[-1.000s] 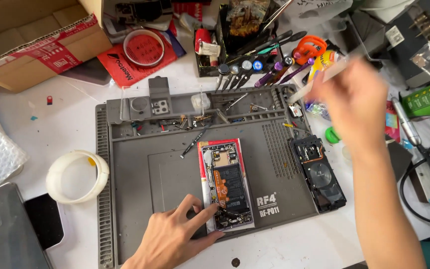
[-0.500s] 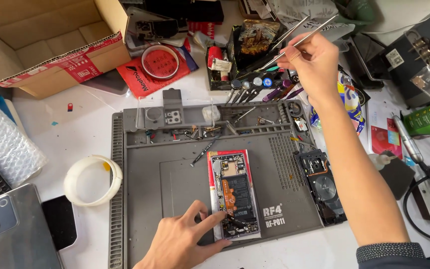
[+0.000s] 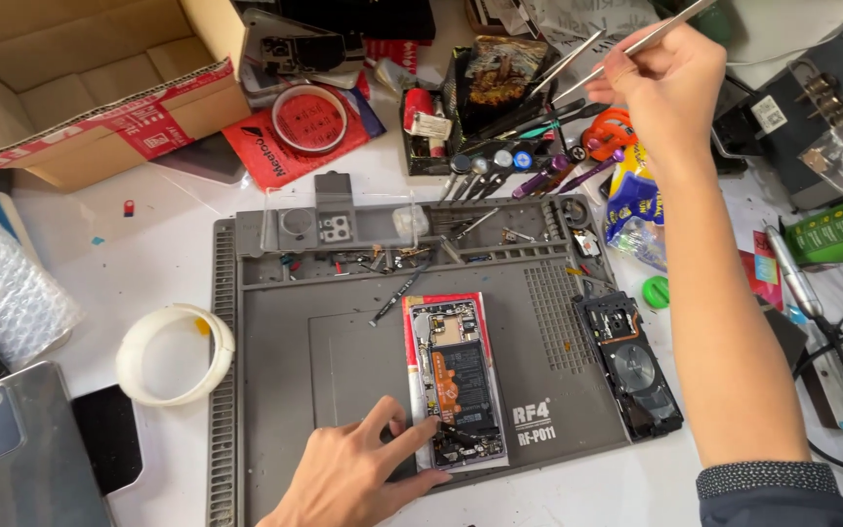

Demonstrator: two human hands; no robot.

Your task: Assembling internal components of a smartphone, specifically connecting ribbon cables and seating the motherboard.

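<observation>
Our right hand [image 3: 661,83] has risen toward the upper right of the frame, fingers pinched on the tweezers [image 3: 578,54]. At lower centre, our left hand [image 3: 358,478] lies spread, fingertips pressing the opened phone [image 3: 456,376] onto the grey mat [image 3: 334,361].

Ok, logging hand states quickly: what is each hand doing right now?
Left hand: open, fingers pressing on the opened phone.
Right hand: closed, holding metal tweezers above the tool rack.

Matt grey rubbery mat [image 3: 343,351], shiny metal tweezers [image 3: 578,54], brown cardboard box [image 3: 80,88]
</observation>
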